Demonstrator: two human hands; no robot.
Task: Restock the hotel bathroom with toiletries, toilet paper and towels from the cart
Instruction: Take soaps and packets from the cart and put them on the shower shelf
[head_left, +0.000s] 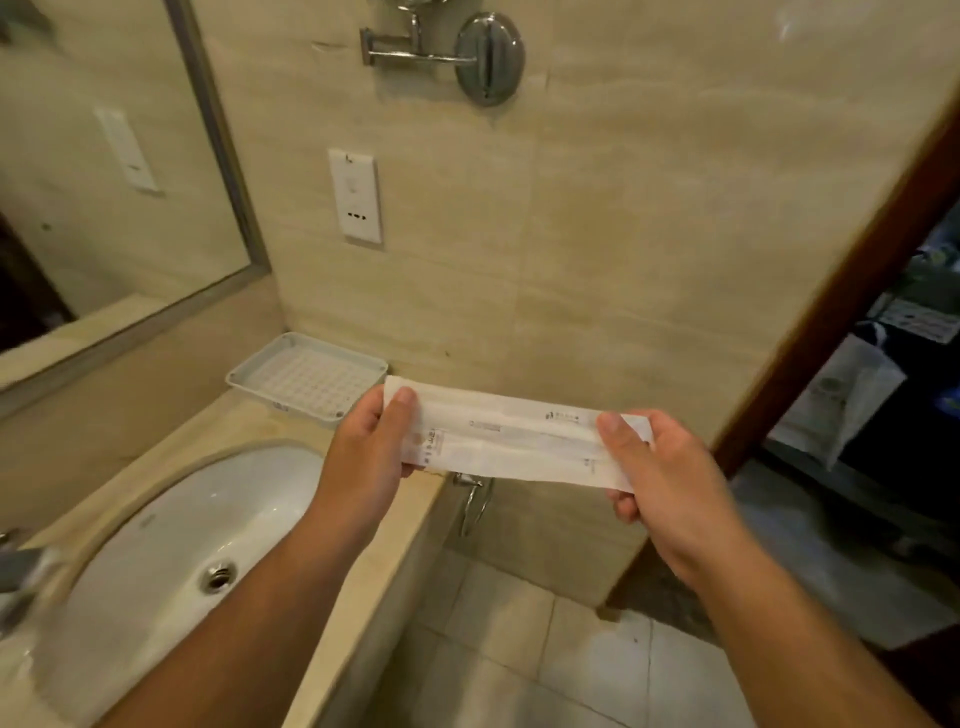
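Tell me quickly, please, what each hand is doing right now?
Left hand: closed on the left end of the white toiletry packet.
Right hand: closed on the packet's right end.

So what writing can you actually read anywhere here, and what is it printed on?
None can be quoted as it reads.
White packet, held between the left hand and right hand: small dark print and a round mark, too blurred to read.
Wall socket plate: only slot holes, no lettering to make out.
Papers past the door frame: printed marks, too small and dark to read.
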